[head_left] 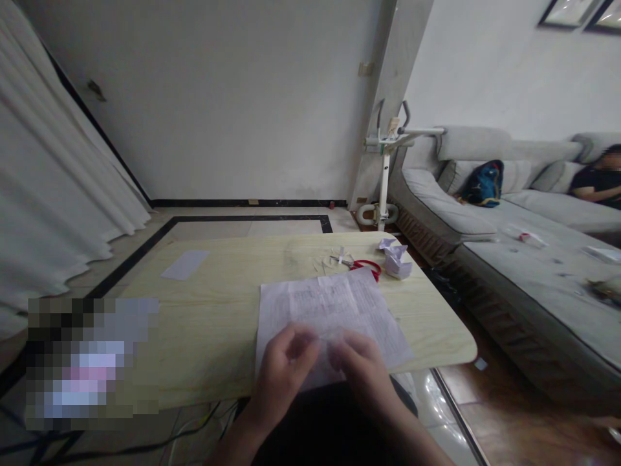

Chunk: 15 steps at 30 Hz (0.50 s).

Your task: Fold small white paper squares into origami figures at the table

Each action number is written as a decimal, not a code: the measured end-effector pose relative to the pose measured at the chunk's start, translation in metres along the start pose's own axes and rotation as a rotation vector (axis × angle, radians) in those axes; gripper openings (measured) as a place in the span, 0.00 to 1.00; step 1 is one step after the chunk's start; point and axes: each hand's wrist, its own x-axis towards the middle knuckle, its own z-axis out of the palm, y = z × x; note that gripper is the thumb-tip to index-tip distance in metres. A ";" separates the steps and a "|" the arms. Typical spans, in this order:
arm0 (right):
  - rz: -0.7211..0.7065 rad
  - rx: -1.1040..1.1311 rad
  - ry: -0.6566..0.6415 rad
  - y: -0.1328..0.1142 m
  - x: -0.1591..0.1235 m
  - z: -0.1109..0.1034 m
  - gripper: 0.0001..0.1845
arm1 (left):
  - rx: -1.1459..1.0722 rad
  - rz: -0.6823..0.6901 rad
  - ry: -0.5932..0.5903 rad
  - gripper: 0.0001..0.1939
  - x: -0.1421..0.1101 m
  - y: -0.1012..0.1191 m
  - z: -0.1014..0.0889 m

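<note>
A printed sheet of paper (pixel 334 310) lies on the light wooden table (pixel 218 323), its near edge hanging over the table's front. My left hand (pixel 284 369) and my right hand (pixel 361 369) meet at that near edge, fingers curled and pinched on the paper between them. Beyond the sheet lie red-handled scissors (pixel 365 266), small paper scraps (pixel 334 257) and a crumpled white paper shape (pixel 395 259).
A small pale slip (pixel 185 265) lies at the table's far left. A grey sofa (pixel 524 259) stands on the right with a blue backpack (pixel 482 183) and a seated person (pixel 599 181). A white exercise machine (pixel 385 175) stands behind the table. Curtains (pixel 53 194) hang left.
</note>
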 end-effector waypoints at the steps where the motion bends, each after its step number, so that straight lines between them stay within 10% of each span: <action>1: -0.006 -0.008 0.001 -0.001 0.000 0.000 0.20 | 0.012 0.008 0.001 0.05 0.000 0.001 0.000; 15: 0.007 -0.046 -0.010 -0.013 0.000 0.003 0.20 | -0.097 -0.074 0.002 0.08 0.003 -0.003 0.001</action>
